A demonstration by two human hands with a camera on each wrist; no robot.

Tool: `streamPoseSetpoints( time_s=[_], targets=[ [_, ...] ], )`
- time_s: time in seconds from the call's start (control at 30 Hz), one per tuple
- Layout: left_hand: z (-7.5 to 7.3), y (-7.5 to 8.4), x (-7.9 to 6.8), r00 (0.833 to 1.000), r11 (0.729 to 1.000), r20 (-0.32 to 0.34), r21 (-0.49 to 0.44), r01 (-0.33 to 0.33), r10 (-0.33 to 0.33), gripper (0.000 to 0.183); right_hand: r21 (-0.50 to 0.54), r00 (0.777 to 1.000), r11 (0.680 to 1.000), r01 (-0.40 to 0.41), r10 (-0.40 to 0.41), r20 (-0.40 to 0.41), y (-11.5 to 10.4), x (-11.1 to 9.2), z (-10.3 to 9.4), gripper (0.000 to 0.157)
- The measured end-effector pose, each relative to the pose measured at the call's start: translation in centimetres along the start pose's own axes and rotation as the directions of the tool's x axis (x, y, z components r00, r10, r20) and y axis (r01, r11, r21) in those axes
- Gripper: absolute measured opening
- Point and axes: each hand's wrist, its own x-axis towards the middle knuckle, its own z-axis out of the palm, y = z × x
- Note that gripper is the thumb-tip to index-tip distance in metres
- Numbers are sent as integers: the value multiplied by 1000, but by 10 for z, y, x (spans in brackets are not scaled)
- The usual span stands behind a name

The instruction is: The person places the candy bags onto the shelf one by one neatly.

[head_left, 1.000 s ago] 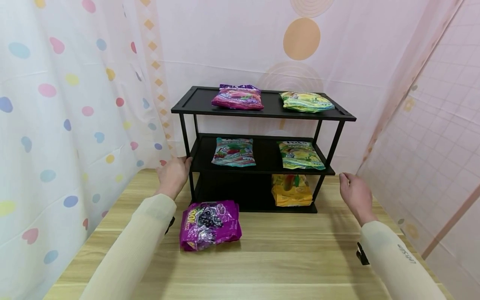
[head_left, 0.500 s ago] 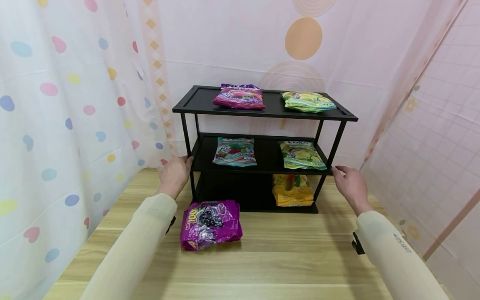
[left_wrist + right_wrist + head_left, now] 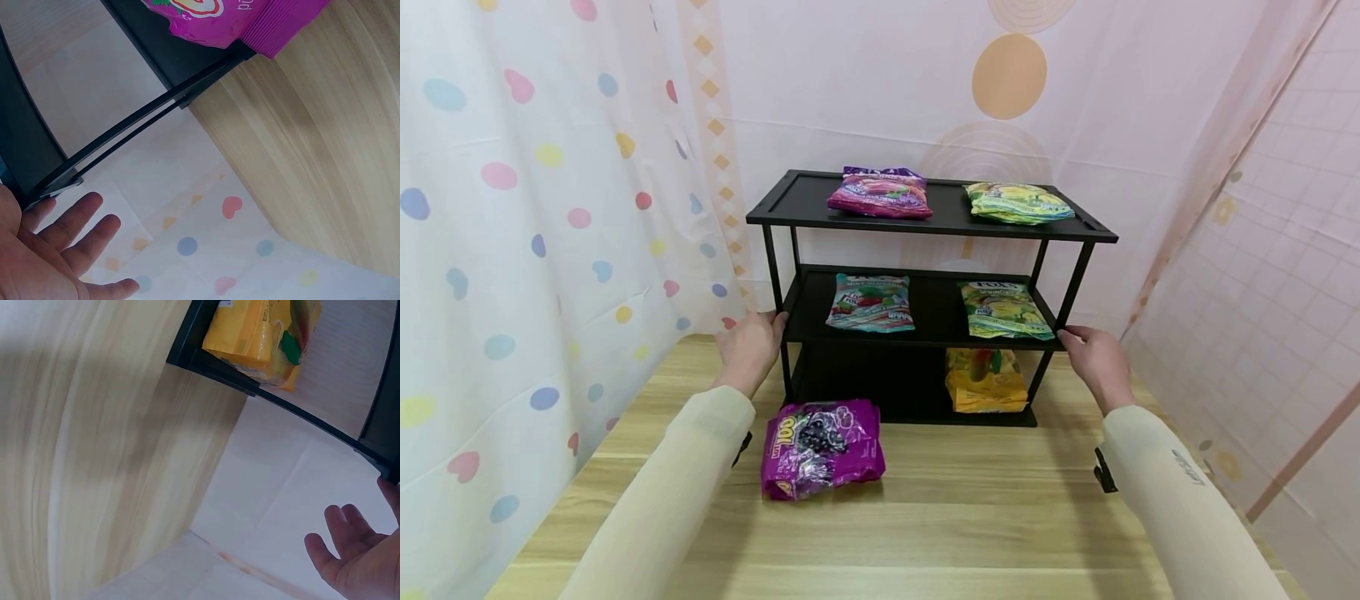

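A black three-tier shelf rack (image 3: 946, 208) stands at the back of the wooden table. At its left side, my left hand (image 3: 749, 350) pinches the end of the middle tier by the front post; the other fingers (image 3: 94, 250) spread loose below in the left wrist view. My right hand (image 3: 1097, 362) holds the right front corner of that tier, a fingertip right at the corner in the right wrist view; the thumb is hidden there. Leaning at the bottom tier's front left is a purple candy bag (image 3: 823, 450) with a grape picture. A yellow candy bag (image 3: 985, 387) sits at the bottom right.
The top tier bears a pink-purple candy bag (image 3: 880, 196) and a yellow-green one (image 3: 1018, 204). Lying on the middle tier are a teal bag (image 3: 871, 304) and a green-yellow bag (image 3: 1004, 311). Patterned curtains (image 3: 550, 208) enclose the table (image 3: 970, 517).
My right hand has come left from beside the rack to its middle tier corner and taken hold there. My left hand stays at the left post.
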Motion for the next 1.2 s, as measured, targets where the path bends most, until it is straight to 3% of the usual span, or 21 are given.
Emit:
streamPoseSetpoints(
  time_s=[0.3,0.5,0.73,0.97,1.2],
  targets=[
    [-2,3,2,1000,1000,19,-11,-4,4,40,-90,995,996,9,-18,-98,-4,8,1,48],
    [-2,3,2,1000,999,12,-33,-9,9,41,-98,989,995,19,-33,-142,-4,10,4,44],
    [1,-8,-5,998,994,11,-90,-68,69,49,-91,991,996,20,-32,-131,-3,9,9,42],
    [6,-21,-13,996,973,17,-216,-79,85,58,-74,994,997,14,-21,-104,-3,10,8,44],
    [9,-34,-25,990,972,133,-235,-7,40,77,-67,995,998,-4,-3,-102,-3,10,7,42]
  ],
)
